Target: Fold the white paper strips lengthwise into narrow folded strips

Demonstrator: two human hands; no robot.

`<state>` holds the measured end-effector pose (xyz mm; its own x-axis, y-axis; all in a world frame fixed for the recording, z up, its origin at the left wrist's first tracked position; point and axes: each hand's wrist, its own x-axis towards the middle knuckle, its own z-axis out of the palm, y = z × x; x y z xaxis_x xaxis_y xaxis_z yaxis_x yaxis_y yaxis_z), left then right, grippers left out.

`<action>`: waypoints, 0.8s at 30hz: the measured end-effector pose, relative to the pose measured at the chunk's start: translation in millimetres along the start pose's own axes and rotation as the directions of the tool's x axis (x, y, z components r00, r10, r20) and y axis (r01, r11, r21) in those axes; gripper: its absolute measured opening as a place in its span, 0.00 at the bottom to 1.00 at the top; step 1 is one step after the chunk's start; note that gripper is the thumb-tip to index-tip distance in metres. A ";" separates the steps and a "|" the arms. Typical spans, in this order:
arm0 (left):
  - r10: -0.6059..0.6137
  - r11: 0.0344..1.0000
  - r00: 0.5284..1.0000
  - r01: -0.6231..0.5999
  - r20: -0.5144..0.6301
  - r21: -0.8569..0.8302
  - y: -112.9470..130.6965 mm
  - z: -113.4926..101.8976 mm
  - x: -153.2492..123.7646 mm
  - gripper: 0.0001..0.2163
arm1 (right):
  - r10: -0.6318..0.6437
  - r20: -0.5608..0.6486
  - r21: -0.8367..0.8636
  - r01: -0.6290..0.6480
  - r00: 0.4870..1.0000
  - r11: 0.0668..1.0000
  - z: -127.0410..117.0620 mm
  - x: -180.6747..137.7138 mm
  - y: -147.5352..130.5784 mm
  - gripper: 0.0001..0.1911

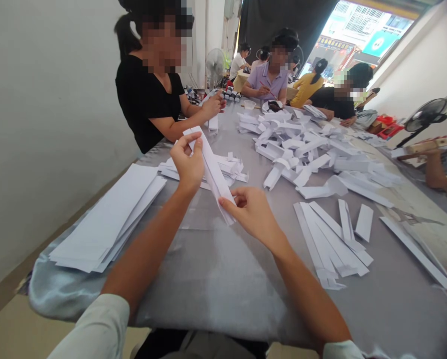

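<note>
A long folded strip of white paper [213, 169] is held slantwise above the table, its far end to the left. My left hand [189, 162] pinches the upper end between thumb and fingers. At the lower end, my right hand [251, 212] grips the strip's edge with thumb and curled fingers. Behind the strip lies a small pile of folded white paper pieces [230, 167]. Beside my left forearm rests a stack of flat white paper sheets [109, 214].
A grey cloth [216, 279] covers the table. A large heap of folded paper pieces [294, 144] lies in the middle, and fanned paper strips [331, 244] to the right. A person in black [148, 99] sits at left; others sit across. A black fan [425, 117] stands at right.
</note>
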<state>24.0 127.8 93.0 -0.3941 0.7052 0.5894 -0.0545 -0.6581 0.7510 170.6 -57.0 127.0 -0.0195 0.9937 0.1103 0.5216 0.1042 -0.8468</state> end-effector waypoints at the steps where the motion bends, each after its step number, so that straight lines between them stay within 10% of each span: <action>1: 0.007 1.000 1.000 -0.007 0.002 -0.004 -0.3 0.0 0.2 0.07 | -0.002 -0.004 -0.006 0.002 1.000 1.000 -0.1 0.2 0.7 0.14; 10: 0.002 1.000 1.000 -0.001 0.012 -0.031 -7.0 -2.5 3.2 0.06 | -0.004 0.016 0.039 0.004 1.000 0.999 -3.4 1.3 4.9 0.18; 24: 0.047 0.998 0.998 -0.049 -0.050 -0.038 -8.7 -3.9 5.6 0.04 | 0.124 0.422 0.303 -0.268 0.898 0.915 -35.3 6.6 11.8 0.21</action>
<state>18.6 136.4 88.6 -0.4415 0.6596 0.6083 -0.0702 -0.7013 0.7094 206.8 -50.7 136.1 -0.3130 0.9226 -0.2255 0.2240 -0.1590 -0.9615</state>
